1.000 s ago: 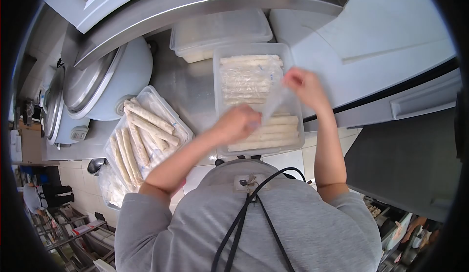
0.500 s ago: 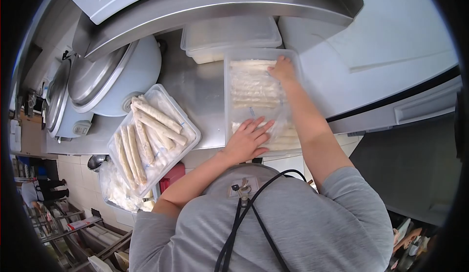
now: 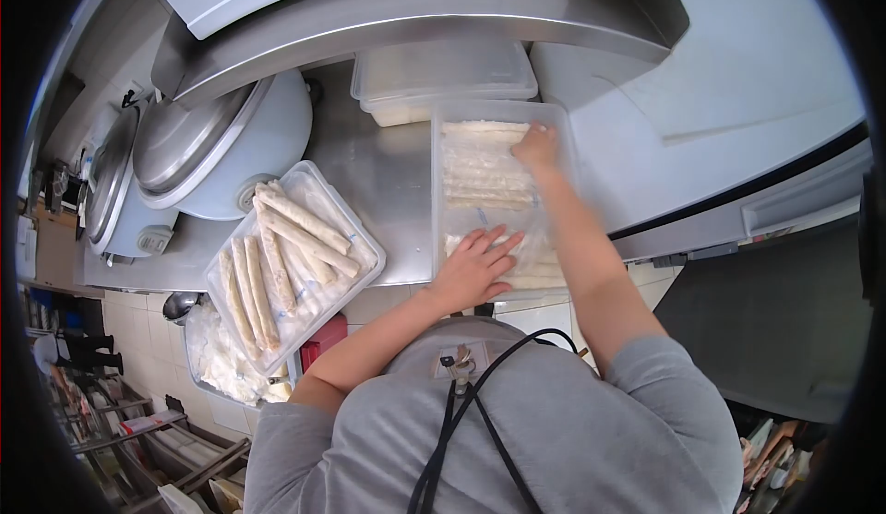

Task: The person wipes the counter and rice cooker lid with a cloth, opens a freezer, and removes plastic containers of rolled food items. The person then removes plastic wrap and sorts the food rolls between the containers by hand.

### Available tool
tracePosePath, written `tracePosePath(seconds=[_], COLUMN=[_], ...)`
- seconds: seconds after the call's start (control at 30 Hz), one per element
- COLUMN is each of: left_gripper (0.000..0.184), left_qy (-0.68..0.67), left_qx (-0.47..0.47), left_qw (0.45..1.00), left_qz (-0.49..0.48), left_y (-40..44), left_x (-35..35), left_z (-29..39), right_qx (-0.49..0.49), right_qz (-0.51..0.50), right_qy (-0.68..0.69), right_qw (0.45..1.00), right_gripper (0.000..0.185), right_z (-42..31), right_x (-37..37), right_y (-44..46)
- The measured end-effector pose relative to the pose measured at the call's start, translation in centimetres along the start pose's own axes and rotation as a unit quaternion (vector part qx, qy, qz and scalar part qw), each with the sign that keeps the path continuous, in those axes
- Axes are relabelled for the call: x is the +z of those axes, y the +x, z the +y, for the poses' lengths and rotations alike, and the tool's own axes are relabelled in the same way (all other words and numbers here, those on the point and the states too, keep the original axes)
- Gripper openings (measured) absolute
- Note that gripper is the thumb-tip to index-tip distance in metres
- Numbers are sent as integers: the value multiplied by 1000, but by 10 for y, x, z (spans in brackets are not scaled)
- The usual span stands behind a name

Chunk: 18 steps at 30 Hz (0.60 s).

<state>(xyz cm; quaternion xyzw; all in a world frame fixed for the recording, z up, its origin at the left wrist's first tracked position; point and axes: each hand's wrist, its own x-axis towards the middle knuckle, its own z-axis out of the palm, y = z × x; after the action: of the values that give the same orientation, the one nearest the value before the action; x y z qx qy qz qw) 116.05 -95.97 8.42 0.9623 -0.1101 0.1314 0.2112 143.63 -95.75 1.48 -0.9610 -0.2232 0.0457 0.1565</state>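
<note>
A clear plastic container (image 3: 437, 159) in front of me holds long pale rolls (image 3: 484, 194) lying in rows, partly covered by a clear plastic sheet (image 3: 517, 223). My left hand (image 3: 472, 269) lies palm down on the sheet over the near rows, its fingers spread. At the far right corner of the container is my right hand (image 3: 537, 148), its fingers curled down by the ends of the far rolls; what they pinch is hidden. To the left, a tilted container (image 3: 369, 254) carries several more loose rolls (image 3: 295, 223) on plastic.
A lidded plastic box (image 3: 443, 71) stands behind the container. Two large rice cookers (image 3: 240, 145) are at the left of the steel counter (image 3: 397, 173). Overhead is a steel shelf (image 3: 415, 39) with a white appliance. Below left sits another tray (image 3: 231, 362) with plastic in it.
My right hand's fingers have curled in more at the far corner of the container. The left hand stays flat on the sheet. The whole view has shifted slightly.
</note>
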Motion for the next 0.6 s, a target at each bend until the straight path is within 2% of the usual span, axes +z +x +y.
tracePosePath(seconds=[0.03,0.1,0.13,0.2,0.23,0.27,0.3,0.33,0.43,0.5,0.6], left_gripper=[37,37,37,36,36,36,35,35,34,34,34], left_qy=[-1,-4,-5,-5,-4,-3,-5,-8,-16,-16,-18], left_qx=[1,-1,0,-1,-3,-3,-2,-1,-2,-2,1], left_qw=[1000,1000,1000,1000,1000,1000,1000,1000,1000,1000,1000], left_qz=[-1,-3,-2,-6,-8,-7,-7,-8,-11,-7,0], left_y=[0,0,1,1,2,2,1,1,1,1,0], left_x=[0,0,0,-1,-2,-2,-2,-2,-2,-1,-1], left_z=[0,0,0,1,0,0,0,0,-1,-2,-3], right_qx=[-1,206,207,265,265,289,325,350,374,377,368], right_qz=[-1,43,44,122,124,102,92,87,100,87,72], right_qy=[-1,198,198,455,456,614,738,787,807,811,806], right_qw=[1000,957,957,841,840,728,585,500,446,439,458], right_gripper=[64,59,59,41,41,37,32,32,30,30,29], right_z=[-8,-21,-16,1,3,5,9,8,6,8,10], right_x=[2,5,17,52,45,38,32,28,16,5,-1], right_y=[-2,-8,-2,15,15,15,14,16,25,31,39])
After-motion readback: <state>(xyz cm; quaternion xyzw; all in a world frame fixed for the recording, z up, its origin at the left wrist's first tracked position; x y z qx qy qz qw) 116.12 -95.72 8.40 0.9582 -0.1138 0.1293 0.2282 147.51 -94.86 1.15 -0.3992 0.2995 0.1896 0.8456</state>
